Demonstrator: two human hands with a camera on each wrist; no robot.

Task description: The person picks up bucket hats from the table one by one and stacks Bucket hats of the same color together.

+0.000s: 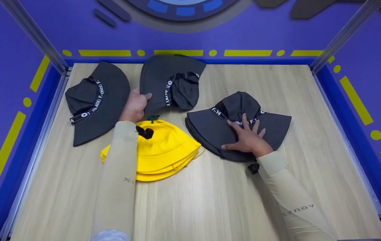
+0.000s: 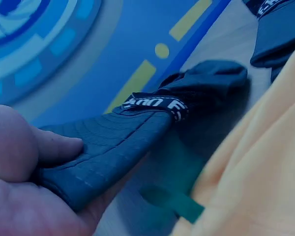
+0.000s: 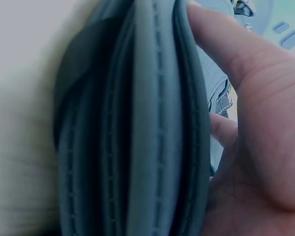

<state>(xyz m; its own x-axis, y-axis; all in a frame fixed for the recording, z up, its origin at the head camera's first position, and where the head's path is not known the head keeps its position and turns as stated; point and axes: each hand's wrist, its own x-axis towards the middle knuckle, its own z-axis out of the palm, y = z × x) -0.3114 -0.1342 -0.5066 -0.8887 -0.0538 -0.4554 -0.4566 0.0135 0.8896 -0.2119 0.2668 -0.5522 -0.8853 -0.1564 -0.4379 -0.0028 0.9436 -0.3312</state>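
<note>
My left hand pinches the brim of a dark grey bucket hat at the back middle of the table, thumb on top in the left wrist view, fingers underneath. That hat's brim is tilted up, its crown sagging toward the right. With fingers spread, my right hand rests on the front brim of a stack of dark grey bucket hats. Several layered, stitched brim edges fill the right wrist view beside the hand.
A stack of yellow hats with a green stem lies at the front middle, partly under my left forearm. Another dark grey bucket hat lies at the left. Blue-purple walls edge the wooden table at the back and sides.
</note>
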